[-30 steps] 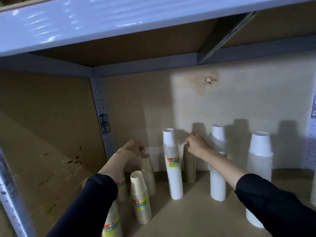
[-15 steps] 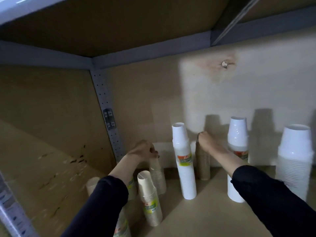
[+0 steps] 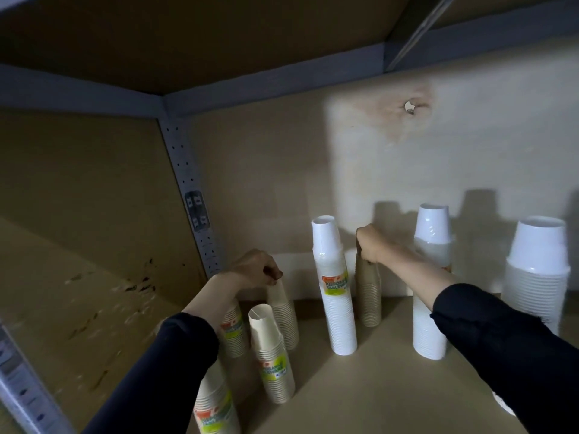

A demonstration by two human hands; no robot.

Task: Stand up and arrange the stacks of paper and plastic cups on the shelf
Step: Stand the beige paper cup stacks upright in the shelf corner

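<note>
You work on a tan shelf board (image 3: 391, 386) in dim light, with a bright patch on the back panel (image 3: 360, 170) above the tall labelled stack (image 3: 335, 286). Left of that stack, your left hand (image 3: 255, 270) curls round the top of a beige cup stack (image 3: 283, 311). Just right of it, your right hand (image 3: 371, 244) closes over the brown stack (image 3: 368, 296), hiding its top. Farther right, your forearm covers part of a white stack (image 3: 430, 233). Nearest you on the left, a sleeve-covered stack (image 3: 213, 408) is cut off by the bottom edge.

Dim all round me. A pale light patch from my side hits the beige fibreboard back panel (image 3: 407, 170), where the tall white plastic cup stack (image 3: 431, 228) throws a hard shadow. The scuffed brown side panel (image 3: 94, 296) smears with blur; the grey perforated metal upright (image 3: 185, 177) bows.
</note>
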